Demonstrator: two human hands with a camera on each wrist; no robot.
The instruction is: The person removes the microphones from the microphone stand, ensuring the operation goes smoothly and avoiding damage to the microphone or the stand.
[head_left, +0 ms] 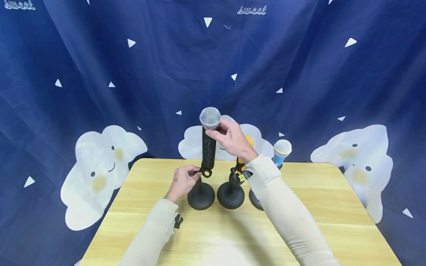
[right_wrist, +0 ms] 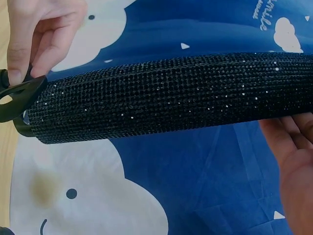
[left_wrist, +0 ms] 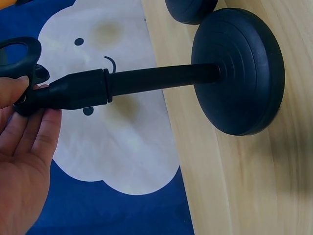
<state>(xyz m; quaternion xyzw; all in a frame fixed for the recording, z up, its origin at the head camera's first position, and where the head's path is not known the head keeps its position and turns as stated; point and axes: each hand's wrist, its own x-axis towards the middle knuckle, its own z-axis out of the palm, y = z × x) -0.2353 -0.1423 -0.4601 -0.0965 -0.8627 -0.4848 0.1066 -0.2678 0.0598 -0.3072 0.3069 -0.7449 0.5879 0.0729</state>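
Microphone [head_left: 209, 149] points nearly straight up, its bottom right by the clip [left_wrist: 34, 54] the left hand [head_left: 181, 181] pinches (right hand [head_left: 235, 140] pinches near the top).

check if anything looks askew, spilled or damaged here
Nothing stands out. The black microphone is held nearly upright, the visible stand bases sit flat on the table, and no spill or damage shows.

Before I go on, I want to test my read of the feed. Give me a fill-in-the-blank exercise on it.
By the head view:
1. The right hand holds the ____ mic.
2. The left hand grips the stand on the far ____.
3. The rightmost mic has a ____ handle.
4. The word printed on the backdrop is ____.

Missing words: black; left; blue; sweet.
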